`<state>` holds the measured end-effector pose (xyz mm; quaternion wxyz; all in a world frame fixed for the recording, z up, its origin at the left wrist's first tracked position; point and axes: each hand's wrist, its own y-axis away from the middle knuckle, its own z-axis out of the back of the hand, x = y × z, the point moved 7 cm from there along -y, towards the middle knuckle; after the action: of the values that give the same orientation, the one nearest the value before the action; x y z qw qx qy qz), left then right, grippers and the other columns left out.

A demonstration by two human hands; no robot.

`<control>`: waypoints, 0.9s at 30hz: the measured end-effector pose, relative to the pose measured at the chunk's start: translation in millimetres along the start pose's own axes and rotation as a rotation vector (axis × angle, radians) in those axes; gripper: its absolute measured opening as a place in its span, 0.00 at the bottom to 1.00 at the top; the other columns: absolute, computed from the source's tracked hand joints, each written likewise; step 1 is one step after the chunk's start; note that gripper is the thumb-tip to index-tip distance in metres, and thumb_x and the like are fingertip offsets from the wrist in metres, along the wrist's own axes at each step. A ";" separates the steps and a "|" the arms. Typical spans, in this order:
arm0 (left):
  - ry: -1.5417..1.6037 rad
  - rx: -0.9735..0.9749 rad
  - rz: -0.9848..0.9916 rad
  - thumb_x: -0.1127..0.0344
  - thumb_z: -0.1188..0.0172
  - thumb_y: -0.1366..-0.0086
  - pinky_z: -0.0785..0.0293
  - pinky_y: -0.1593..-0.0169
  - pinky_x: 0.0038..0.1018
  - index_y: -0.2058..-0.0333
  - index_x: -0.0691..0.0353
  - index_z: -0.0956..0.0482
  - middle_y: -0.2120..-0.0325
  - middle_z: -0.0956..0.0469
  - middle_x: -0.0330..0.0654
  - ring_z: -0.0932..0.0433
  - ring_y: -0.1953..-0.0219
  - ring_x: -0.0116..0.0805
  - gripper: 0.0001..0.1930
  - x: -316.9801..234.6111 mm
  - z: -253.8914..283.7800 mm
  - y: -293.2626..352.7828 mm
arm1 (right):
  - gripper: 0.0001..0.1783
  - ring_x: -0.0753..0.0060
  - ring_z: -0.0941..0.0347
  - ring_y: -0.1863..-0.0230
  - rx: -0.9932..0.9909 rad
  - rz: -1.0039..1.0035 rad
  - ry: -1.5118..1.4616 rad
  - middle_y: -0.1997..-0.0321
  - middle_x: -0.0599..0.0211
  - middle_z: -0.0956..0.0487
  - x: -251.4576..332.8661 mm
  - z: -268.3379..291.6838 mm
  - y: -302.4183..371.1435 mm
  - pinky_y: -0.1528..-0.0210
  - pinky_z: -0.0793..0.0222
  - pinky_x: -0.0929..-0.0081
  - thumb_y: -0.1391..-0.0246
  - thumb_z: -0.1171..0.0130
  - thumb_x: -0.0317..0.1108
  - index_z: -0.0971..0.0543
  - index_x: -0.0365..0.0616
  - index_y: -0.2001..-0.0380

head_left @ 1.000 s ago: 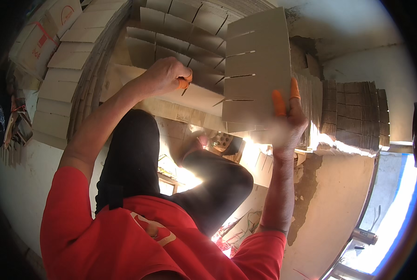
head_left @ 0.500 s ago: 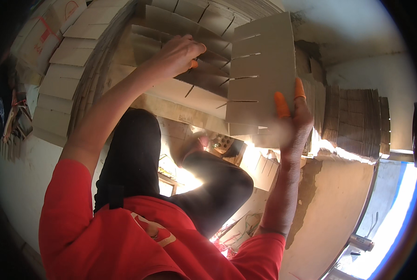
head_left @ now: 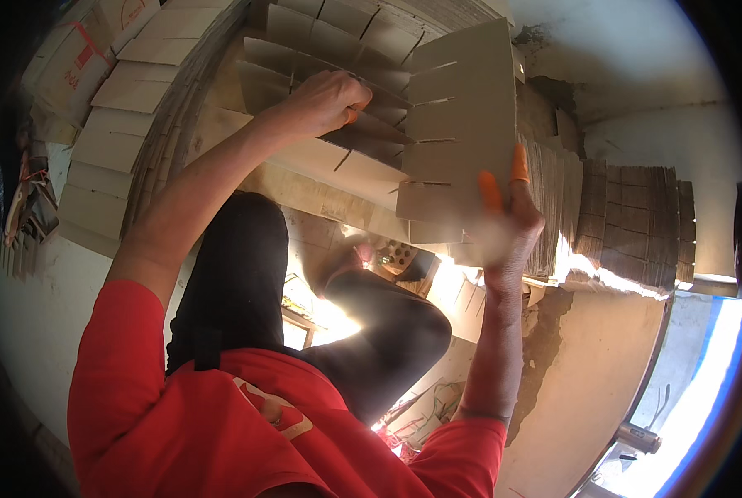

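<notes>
Several slotted cardboard strips (head_left: 338, 158) stand on edge in parallel rows in front of me. My left hand (head_left: 329, 101) is closed over them, its curled fingers gripping a strip; the fingertips are mostly hidden, and one shows an orange finger cot. On the right, my right hand (head_left: 514, 217) holds a slotted cardboard sheet (head_left: 462, 124) by its right edge, orange cots on the thumb and a finger. The sheet is tilted upright, its slots pointing left towards the ends of the strips. A blurred spot covers part of this hand.
Stacks of slotted cardboard (head_left: 118, 137) line the left side, beside a printed carton (head_left: 76, 66). More bundled cardboard (head_left: 628, 220) stands at the right. Below the work surface are my knees (head_left: 230, 274) and a bright floor area. A metal cylinder (head_left: 639, 436) sits at lower right.
My right hand and the slotted sheet have shifted slightly left. My left hand has moved a little, its fingers curled in more tightly over the strips.
</notes>
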<state>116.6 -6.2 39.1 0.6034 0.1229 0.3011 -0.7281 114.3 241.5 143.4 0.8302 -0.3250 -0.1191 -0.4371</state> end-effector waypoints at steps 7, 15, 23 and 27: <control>0.048 -0.041 -0.017 0.79 0.40 0.56 0.34 0.66 0.40 0.81 0.69 0.35 0.78 0.32 0.49 0.29 0.67 0.49 0.10 4.8 0.6 1.1 | 0.26 0.89 0.45 0.83 -0.014 -0.049 -0.003 0.85 0.71 0.36 9.0 -1.2 6.0 0.81 0.45 0.89 0.44 0.43 0.25 0.33 0.36 0.42; 0.026 -0.062 -0.039 0.74 0.37 0.54 0.34 0.68 0.38 0.80 0.68 0.30 0.79 0.31 0.50 0.28 0.69 0.51 0.09 6.4 3.2 0.3 | 0.26 0.89 0.43 0.83 -0.047 -0.142 -0.101 0.84 0.69 0.30 3.8 -6.1 8.8 0.81 0.43 0.88 0.44 0.43 0.26 0.34 0.35 0.41; -0.009 -0.249 0.009 0.67 0.33 0.49 0.32 0.69 0.39 0.76 0.67 0.26 0.81 0.28 0.52 0.25 0.73 0.50 0.11 11.3 33.0 -39.2 | 0.26 0.82 0.38 0.85 0.151 -0.186 -0.182 0.84 0.64 0.29 -6.1 -39.9 11.2 0.81 0.39 0.83 0.44 0.45 0.25 0.34 0.39 0.41; -0.194 -0.319 -0.098 0.71 0.34 0.51 0.31 0.69 0.42 0.77 0.67 0.28 0.82 0.27 0.53 0.25 0.73 0.53 0.10 28.6 23.4 -61.6 | 0.27 0.72 0.34 0.84 0.225 0.050 -0.206 0.81 0.55 0.27 -6.3 -60.0 5.0 0.77 0.34 0.78 0.44 0.46 0.24 0.36 0.37 0.41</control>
<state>55.4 -37.4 59.9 0.6051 -0.0599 0.3589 -0.7082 109.4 209.0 92.6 0.8552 -0.2759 -0.2438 -0.3647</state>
